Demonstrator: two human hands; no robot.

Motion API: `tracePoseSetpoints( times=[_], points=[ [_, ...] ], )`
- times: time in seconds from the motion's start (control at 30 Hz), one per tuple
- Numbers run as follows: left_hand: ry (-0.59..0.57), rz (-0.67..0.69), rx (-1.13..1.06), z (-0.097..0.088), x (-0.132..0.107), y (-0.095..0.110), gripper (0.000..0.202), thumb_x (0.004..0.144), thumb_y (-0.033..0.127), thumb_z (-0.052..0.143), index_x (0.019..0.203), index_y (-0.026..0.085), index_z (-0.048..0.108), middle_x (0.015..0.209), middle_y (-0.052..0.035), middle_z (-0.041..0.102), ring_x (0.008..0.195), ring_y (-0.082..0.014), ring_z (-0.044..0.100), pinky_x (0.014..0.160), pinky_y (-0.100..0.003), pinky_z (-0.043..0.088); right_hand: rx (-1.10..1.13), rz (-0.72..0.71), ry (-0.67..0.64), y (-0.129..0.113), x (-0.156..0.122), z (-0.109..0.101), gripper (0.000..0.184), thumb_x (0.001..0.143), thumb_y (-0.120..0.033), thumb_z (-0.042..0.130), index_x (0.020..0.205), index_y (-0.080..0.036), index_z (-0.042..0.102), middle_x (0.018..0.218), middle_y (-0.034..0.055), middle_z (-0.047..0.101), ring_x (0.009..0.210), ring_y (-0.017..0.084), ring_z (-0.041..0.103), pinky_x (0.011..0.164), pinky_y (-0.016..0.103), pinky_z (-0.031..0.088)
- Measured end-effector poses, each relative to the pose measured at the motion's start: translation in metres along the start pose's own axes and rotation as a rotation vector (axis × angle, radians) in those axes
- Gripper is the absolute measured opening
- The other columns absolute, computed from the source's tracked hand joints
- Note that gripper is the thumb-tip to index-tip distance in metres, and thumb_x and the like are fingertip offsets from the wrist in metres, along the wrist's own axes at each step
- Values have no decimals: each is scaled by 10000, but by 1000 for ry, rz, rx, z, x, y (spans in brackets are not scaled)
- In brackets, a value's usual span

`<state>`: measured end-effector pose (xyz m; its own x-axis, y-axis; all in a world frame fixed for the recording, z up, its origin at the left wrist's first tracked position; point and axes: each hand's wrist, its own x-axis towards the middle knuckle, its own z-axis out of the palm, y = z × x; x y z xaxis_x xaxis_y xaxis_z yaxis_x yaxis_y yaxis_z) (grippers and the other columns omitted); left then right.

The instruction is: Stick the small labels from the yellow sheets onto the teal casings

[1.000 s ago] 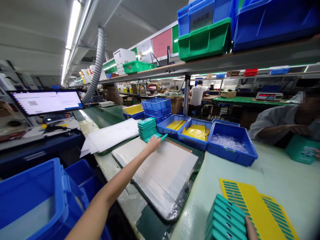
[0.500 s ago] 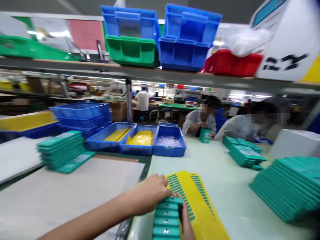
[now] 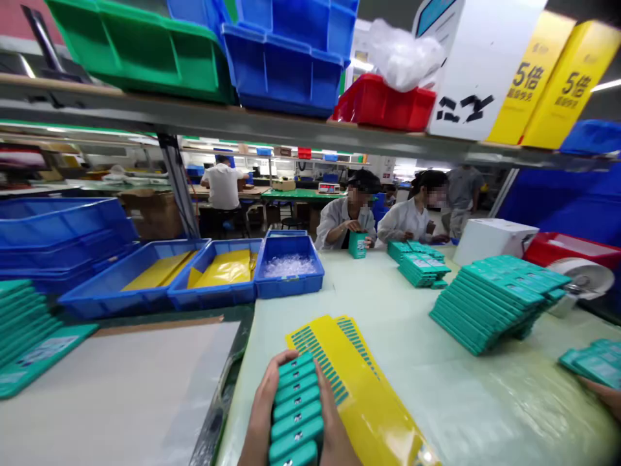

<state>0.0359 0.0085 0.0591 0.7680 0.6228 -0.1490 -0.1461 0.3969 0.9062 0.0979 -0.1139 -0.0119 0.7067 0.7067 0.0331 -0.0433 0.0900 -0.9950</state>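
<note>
A row of several slim teal boxes (image 3: 297, 408), each with a small dark mark on its end, stands between my two hands at the bottom centre. My left hand (image 3: 262, 411) presses along the left side of the row. On the opposite side my right hand (image 3: 334, 421) grips it, partly cut off by the frame's lower edge. Beside my right hand, two yellow sheets (image 3: 383, 414) with rows of narrow teal strips lie overlapping on the pale work surface (image 3: 388, 343).
Teal stacks stand at right (image 3: 485, 317) and left (image 3: 29, 343). Blue bins (image 3: 291, 285) line the back. A shelf (image 3: 291, 133) with bins crosses above. Across the table, a person (image 3: 339, 220) holds a teal box; another person's hand (image 3: 604, 393) reaches in at right.
My left hand has moved from the far end of the teal row to its left side. The view has swung right, revealing a fan and another person's hand.
</note>
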Motion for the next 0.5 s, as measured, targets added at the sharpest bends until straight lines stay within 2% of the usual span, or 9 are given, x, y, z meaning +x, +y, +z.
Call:
tracePoseSetpoints(
  times=[0.03, 0.1, 0.17, 0.23, 0.3, 0.37, 0.43, 0.47, 0.5],
  points=[
    [-8, 20, -32, 0, -7, -1, 876, 774, 910, 766, 1297, 208, 721, 1334, -135, 787, 1391, -436, 674, 1292, -579, 471, 5, -2, -69, -11, -7, -3, 1679, 426, -459, 1132, 1808, -276, 196, 1853, 175, 256, 1700, 443, 292, 1393, 614, 262],
    [-96, 80, -66, -8, -20, -4, 1036, 773, 981, 699, 1461, 208, 652, 1487, -170, 713, 1491, -472, 597, 1309, -607, 450, 32, -15, -106, -26, -16, -7, 1710, 421, -417, 1134, 1813, -318, 146, 1842, 169, 287, 1674, 416, 360, 1366, 598, 331],
    [-229, 159, 5, -19, -33, -9, 1329, 642, 1029, 761, 1673, 242, 469, 1712, -183, 524, 1618, -509, 446, 1344, -621, 402, 11, 12, -108, -33, -22, -10, 1680, 468, -425, 1122, 1817, -315, 126, 1835, 180, 303, 1677, 407, 356, 1373, 606, 302],
    [-298, 252, 166, -28, -45, -17, 1570, 528, 942, 913, 1784, 285, 237, 1830, -178, 334, 1682, -521, 324, 1384, -629, 327, -52, 10, -139, -36, -26, -13, 1648, 536, -417, 1096, 1826, -285, 80, 1849, 191, 264, 1709, 406, 282, 1394, 620, 224],
    [-289, 344, 301, -29, -53, -25, 1578, 599, 794, 997, 1805, 292, 112, 1838, -197, 306, 1681, -510, 334, 1396, -643, 288, -164, -49, -204, -42, -30, -21, 1567, 646, -376, 1032, 1832, -251, 15, 1877, 187, 171, 1741, 396, 181, 1409, 627, 140],
    [-271, 427, 347, -24, -56, -30, 1435, 747, 685, 968, 1805, 289, 83, 1799, -212, 381, 1647, -488, 419, 1377, -649, 334, -313, -100, -299, -54, -30, -40, 1470, 715, -317, 960, 1834, -245, 9, 1886, 162, 140, 1746, 382, 168, 1410, 617, 155],
    [-280, 482, 347, -18, -57, -33, 1364, 797, 670, 938, 1802, 313, 87, 1756, -197, 460, 1602, -468, 500, 1339, -636, 416, -464, -81, -355, -71, -24, -67, 1309, 731, -282, 915, 1824, -264, 194, 1855, 137, 284, 1705, 368, 313, 1375, 574, 313],
    [-288, 502, 347, -15, -57, -34, 1359, 799, 690, 929, 1801, 332, 83, 1733, -185, 496, 1581, -459, 532, 1320, -630, 448, -539, -45, -328, -79, -18, -82, 1154, 746, -282, 888, 1775, -270, 365, 1798, 123, 419, 1644, 352, 439, 1321, 529, 421],
    [-291, 518, 351, -14, -57, -35, 1354, 799, 717, 917, 1799, 350, 81, 1715, -171, 523, 1566, -451, 552, 1310, -629, 462, -633, -5, -194, -86, -10, -97, 904, 799, -291, 825, 1661, -256, 556, 1710, 116, 550, 1556, 329, 557, 1253, 481, 500]
  ],
)
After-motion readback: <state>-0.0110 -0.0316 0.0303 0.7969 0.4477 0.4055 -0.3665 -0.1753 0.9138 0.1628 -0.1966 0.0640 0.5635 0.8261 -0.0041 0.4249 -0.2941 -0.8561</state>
